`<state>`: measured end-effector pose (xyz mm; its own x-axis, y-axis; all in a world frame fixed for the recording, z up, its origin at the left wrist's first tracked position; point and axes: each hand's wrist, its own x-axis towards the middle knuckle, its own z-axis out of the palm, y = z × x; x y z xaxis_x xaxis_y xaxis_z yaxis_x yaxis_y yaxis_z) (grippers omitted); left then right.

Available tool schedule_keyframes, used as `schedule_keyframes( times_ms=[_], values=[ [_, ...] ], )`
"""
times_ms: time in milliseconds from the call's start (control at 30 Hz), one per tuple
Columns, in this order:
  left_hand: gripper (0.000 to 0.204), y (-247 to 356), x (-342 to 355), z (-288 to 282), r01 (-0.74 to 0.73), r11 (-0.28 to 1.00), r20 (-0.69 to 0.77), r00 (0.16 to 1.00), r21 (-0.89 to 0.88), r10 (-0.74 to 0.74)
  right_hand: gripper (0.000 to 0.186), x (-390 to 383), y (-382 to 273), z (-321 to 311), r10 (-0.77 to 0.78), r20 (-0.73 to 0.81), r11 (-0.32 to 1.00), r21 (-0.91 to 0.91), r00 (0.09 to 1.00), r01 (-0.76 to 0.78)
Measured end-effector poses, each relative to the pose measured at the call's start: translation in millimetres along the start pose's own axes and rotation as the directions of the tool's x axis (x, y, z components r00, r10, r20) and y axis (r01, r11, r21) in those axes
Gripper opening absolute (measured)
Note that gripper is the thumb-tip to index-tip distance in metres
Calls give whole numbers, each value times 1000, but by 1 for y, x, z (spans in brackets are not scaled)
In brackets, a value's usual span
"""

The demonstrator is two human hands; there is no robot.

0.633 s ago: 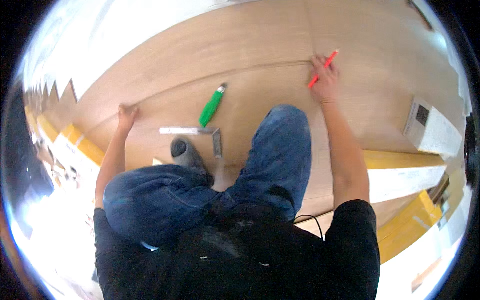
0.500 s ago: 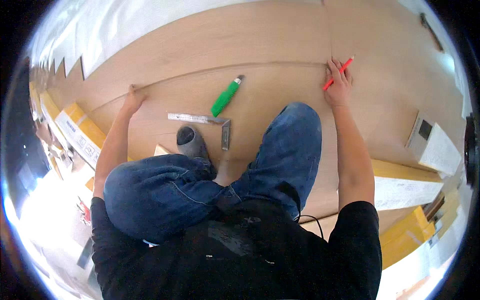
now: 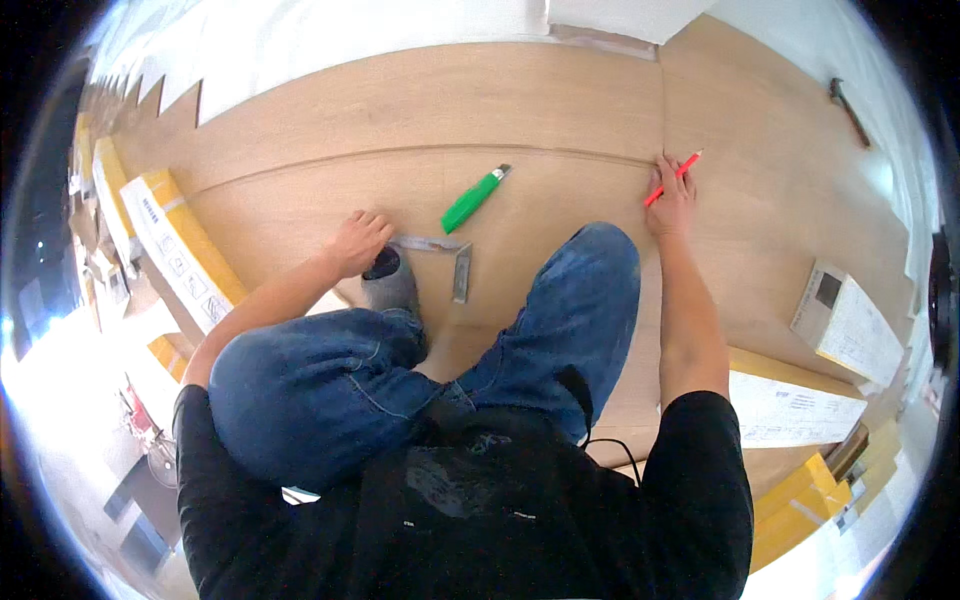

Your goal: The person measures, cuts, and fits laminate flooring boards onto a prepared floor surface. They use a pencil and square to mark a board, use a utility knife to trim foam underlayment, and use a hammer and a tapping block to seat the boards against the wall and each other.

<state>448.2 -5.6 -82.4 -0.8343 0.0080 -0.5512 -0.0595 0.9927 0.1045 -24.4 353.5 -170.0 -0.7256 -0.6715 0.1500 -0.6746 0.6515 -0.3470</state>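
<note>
My left hand [image 3: 362,243] has its fingers bent over the left end of a metal try square [image 3: 461,272], covering that end of the blade. The square lies on the wood-look floor planks [image 3: 560,190], beside my grey-socked foot. At the right, my right hand [image 3: 674,203] holds a red pencil [image 3: 685,172] between its fingers, with the tip pointing up and right. The same hand rests on the planks where a long seam meets a cross seam. Between the hands lies a green-handled utility knife [image 3: 474,202], untouched.
A hammer [image 3: 850,112] lies at the far right. Long white-and-yellow cartons stand at the left [image 3: 180,245] and right [image 3: 795,400], with a white box [image 3: 850,320] nearby. White sheeting [image 3: 350,40] borders the far plank edge, which is stepped at the left.
My left hand has come off the seam at the left and moved right and nearer, onto the square's end. The right hand stays by the seam with the pencil. The view has shifted slightly.
</note>
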Motion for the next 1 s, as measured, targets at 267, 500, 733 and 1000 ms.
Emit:
schedule_keyframes(
  times_ms=[267,500,733,1000],
  values=[
    [47,0,-1,-14,270,943,139,959,-195,-246,41,-5,-4,1,0,44,995,-102,999,5],
    [37,-7,25,-24,335,886,380,902,-321,-204,40,-9,6,-2,-9,13,995,-98,1000,10],
    [20,-9,24,-26,92,968,242,970,-235,-34,40,-7,5,-6,-1,21,996,-88,1000,3],
    [17,-34,-13,-94,312,749,-19,918,-584,-397,39,-4,-4,-15,31,18,999,13,999,-32]
  ],
)
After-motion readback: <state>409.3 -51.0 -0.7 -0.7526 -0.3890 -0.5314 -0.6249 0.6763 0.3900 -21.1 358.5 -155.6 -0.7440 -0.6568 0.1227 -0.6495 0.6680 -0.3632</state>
